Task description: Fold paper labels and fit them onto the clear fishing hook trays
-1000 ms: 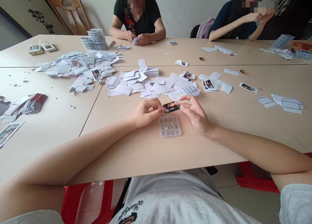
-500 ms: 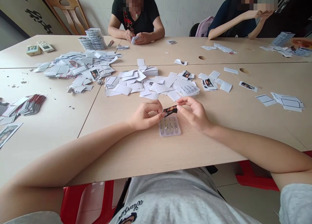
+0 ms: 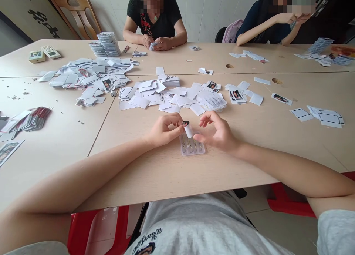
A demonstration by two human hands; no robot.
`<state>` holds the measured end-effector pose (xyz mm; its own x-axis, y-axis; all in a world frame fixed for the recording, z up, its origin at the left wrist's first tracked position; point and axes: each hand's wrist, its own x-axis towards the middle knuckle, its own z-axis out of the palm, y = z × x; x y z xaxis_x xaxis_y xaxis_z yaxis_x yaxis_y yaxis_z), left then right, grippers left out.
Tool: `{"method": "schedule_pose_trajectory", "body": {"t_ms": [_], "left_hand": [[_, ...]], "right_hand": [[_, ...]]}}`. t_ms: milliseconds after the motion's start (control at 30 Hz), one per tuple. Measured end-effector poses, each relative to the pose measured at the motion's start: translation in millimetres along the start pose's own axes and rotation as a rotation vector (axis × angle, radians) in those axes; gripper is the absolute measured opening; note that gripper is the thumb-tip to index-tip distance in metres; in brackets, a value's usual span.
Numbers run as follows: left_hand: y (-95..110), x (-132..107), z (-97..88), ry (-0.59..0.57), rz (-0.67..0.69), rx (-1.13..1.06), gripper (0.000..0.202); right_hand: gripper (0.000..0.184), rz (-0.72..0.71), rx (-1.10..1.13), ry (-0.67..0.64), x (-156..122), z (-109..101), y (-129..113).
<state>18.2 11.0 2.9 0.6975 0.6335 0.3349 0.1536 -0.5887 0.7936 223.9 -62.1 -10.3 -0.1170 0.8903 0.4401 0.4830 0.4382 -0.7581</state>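
Between the thumb and fingers of my left hand (image 3: 169,129) is a small printed card (image 3: 188,130), dark on one face and white on the other. It is curled over, so its white side shows. My right hand (image 3: 217,132) is just right of the card, thumb and fingers apart, holding nothing. Below both hands a clear plastic case (image 3: 193,147) lies flat on the table. Several thin gold-coloured pieces, which look like fishing hooks, sit in its slots. The card and my right thumb overlap its upper edge.
Loose white cards (image 3: 172,96) and another clear case (image 3: 212,100) lie just beyond my hands. A larger heap of packets (image 3: 91,73) is at the left. Stacked cases (image 3: 107,44) stand farther back. Two people (image 3: 155,22) sit across the table (image 3: 155,170).
The card was stretched flat between both hands, dark face showing. Now it curls downward from my left hand, and my right hand has let go, its fingers spread.
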Motion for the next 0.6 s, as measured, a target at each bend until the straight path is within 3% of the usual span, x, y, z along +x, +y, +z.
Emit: {"method": "schedule_pose_trajectory", "body": {"t_ms": [133, 367, 600], "left_hand": [[1.2, -0.8, 0.8, -0.029, -0.006, 0.050, 0.024], [0.8, -1.3, 1.1, -0.058, 0.042, 0.093, 0.024], [2.2, -0.8, 0.6, -0.072, 0.065, 0.116, 0.022]], "right_hand": [[0.054, -0.027, -0.174, -0.046, -1.4, 8.5, -2.9], [0.019, 0.074, -0.032, 0.028, 2.4, 5.1, 3.3], [0.009, 0.105, 0.020, 0.032, 3.5, 0.2, 4.8]]}}
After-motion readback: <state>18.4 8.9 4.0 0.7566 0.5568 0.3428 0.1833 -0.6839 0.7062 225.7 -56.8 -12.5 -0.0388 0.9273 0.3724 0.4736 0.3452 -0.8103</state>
